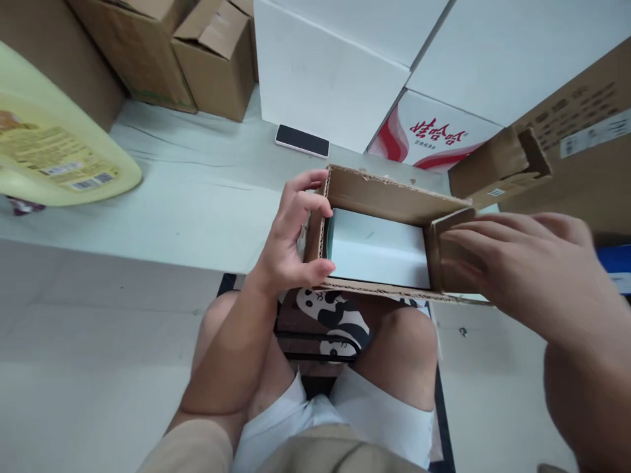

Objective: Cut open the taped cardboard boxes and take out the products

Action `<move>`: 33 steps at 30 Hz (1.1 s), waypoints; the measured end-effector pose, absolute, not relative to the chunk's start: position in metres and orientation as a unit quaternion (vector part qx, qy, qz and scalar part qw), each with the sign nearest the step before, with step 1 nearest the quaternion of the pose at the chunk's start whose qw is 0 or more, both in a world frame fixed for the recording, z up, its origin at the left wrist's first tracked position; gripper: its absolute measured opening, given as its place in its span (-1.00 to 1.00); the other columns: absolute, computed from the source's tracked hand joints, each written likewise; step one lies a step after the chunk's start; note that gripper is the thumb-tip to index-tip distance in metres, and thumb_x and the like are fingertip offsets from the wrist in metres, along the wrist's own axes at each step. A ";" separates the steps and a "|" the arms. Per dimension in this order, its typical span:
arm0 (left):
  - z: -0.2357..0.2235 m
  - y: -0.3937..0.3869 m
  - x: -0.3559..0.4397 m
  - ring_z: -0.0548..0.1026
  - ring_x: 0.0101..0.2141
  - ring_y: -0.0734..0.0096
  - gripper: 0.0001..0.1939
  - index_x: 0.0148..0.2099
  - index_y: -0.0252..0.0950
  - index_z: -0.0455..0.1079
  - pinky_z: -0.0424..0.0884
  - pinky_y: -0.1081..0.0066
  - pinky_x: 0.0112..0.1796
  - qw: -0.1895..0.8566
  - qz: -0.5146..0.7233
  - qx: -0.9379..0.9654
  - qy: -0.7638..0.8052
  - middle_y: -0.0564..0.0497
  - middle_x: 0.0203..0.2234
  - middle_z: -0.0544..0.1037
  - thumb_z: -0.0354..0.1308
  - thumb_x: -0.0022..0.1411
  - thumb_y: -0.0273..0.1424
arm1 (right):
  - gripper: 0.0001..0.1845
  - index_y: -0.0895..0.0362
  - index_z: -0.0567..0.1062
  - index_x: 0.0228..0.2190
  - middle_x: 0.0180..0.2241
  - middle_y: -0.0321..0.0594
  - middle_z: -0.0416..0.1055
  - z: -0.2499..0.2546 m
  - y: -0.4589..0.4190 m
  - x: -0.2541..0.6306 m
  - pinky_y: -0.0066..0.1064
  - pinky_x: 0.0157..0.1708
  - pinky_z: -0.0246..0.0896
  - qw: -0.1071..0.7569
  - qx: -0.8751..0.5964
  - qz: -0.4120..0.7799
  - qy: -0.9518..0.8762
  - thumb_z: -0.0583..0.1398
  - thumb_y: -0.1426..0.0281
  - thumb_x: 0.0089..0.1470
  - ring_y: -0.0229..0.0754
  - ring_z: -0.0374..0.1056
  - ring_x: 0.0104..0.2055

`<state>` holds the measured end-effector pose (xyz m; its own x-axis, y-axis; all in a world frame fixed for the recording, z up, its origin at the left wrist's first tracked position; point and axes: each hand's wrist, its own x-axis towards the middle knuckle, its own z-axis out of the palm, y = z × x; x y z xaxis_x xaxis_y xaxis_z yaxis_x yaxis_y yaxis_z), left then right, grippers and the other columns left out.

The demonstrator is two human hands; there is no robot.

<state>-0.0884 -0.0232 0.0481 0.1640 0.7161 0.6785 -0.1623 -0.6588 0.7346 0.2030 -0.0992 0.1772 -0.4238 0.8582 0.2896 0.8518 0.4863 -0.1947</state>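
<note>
Head view shows a ragged-edged, brown cardboard box (384, 197).

White-and-red carton (434, 131): I read 娃哈哈 in large red characters; the smaller line beneath is probably 饮用纯净水.
Yellow bottle (64, 148): on my feed its label carries fine print and a barcode (87, 183), too small to read.
Large brown carton (574, 179): dark printed characters and a white sticker (596, 133), illegible to me from here.
</note>
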 end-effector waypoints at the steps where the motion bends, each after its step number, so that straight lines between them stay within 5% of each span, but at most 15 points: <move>1: 0.049 -0.024 -0.090 0.28 0.26 -0.14 -0.25 -0.14 -0.14 0.36 0.22 -0.12 0.28 0.355 0.611 0.679 0.200 -0.17 0.21 0.33 0.31 -0.16 0.34 | -0.83 -0.06 0.60 -0.26 -0.28 -0.15 0.59 0.183 -0.092 0.187 0.00 -0.19 0.32 0.118 -0.475 0.003 -0.872 0.24 0.18 0.17 0.12 0.50 -0.19; 4: 0.051 -0.026 -0.094 0.25 0.28 -0.18 -0.25 -0.11 -0.13 0.36 0.24 -0.13 0.27 0.368 0.590 0.693 0.188 -0.19 0.24 0.30 0.42 -0.20 0.23 | -0.72 -0.05 0.57 -0.05 -0.11 -0.21 0.60 0.185 -0.065 0.141 -0.25 -0.39 0.33 -0.002 -0.370 0.029 -0.928 0.16 0.27 0.25 -0.06 0.52 -0.23; 7: 0.054 -0.029 -0.098 0.24 0.29 -0.19 -0.37 -0.06 -0.13 0.37 0.28 -0.12 0.26 0.394 0.582 0.685 0.192 -0.19 0.25 0.28 0.50 -0.13 -0.02 | -0.59 0.01 0.55 0.02 0.09 -0.19 0.53 0.172 -0.041 0.105 -0.20 -0.04 0.45 -0.024 -0.272 0.067 -0.960 0.10 0.50 0.21 -0.06 0.48 0.10; 10: 0.055 -0.033 -0.099 0.28 0.24 -0.13 -0.42 0.02 -0.13 0.36 0.34 -0.06 0.21 0.392 0.607 0.655 0.219 -0.16 0.18 0.33 0.45 -0.06 -0.27 | -0.62 0.09 0.59 -0.03 0.07 -0.16 0.55 0.157 -0.026 0.090 -0.04 0.22 0.32 -0.068 -0.215 0.033 -0.974 0.10 0.54 0.21 0.03 0.37 0.26; 15: 0.053 -0.039 -0.099 0.42 -0.35 0.39 -0.49 0.09 -0.12 0.30 0.47 0.27 -0.18 0.332 0.644 0.612 0.319 0.08 -0.31 0.43 0.25 0.09 -0.51 | -0.67 0.09 0.58 -0.05 0.05 -0.17 0.57 0.153 -0.020 0.104 -0.02 0.28 0.24 -0.097 -0.222 -0.053 -0.969 0.08 0.48 0.28 0.04 0.35 0.29; 20: 0.060 -0.043 -0.096 0.07 -0.69 0.62 -0.74 -0.16 -0.19 0.30 0.12 0.49 -0.57 0.255 0.621 0.631 0.390 0.27 -0.65 0.11 0.13 0.14 -0.61 | -0.68 0.08 0.54 -0.07 0.04 -0.14 0.56 0.175 -0.031 0.119 -0.06 0.24 0.24 -0.069 -0.265 -0.109 -0.956 0.02 0.37 0.35 0.00 0.42 0.20; 26: 0.063 -0.042 -0.092 0.06 -0.71 0.63 -0.82 -0.28 -0.21 0.26 0.08 0.52 -0.60 0.198 0.621 0.640 0.407 0.27 -0.69 0.06 0.08 0.14 -0.60 | -0.67 0.09 0.50 -0.23 -0.11 -0.03 0.53 0.196 -0.056 0.144 -0.12 -0.10 0.31 -0.034 -0.336 -0.131 -0.932 0.02 0.18 0.33 0.06 0.46 -0.02; 30: 0.062 -0.038 -0.093 0.09 -0.70 0.62 -0.85 -0.29 -0.21 0.27 0.09 0.51 -0.60 0.193 0.619 0.635 0.420 0.25 -0.68 0.13 0.08 0.15 -0.59 | -0.53 0.08 0.42 -0.45 -0.40 -0.10 0.41 0.191 -0.064 0.174 -0.19 -0.32 0.25 -0.098 -0.423 -0.085 -0.897 -0.03 0.07 0.33 -0.04 0.37 -0.32; 33: 0.062 -0.037 -0.094 0.08 -0.71 0.62 -0.86 -0.31 -0.22 0.27 0.08 0.50 -0.61 0.204 0.612 0.638 0.420 0.24 -0.68 0.12 0.09 0.13 -0.57 | -0.44 0.09 0.42 -0.38 -0.29 -0.04 0.40 0.186 -0.066 0.193 -0.20 -0.34 0.29 -0.106 -0.487 -0.029 -0.867 -0.02 -0.11 0.26 -0.04 0.37 -0.29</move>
<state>-0.0939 -0.0374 0.0624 -0.1020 0.7862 0.6095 0.2872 -0.5633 0.7747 0.1927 -0.0660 0.1858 -0.5038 0.8497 -0.1554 0.8374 0.5246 0.1533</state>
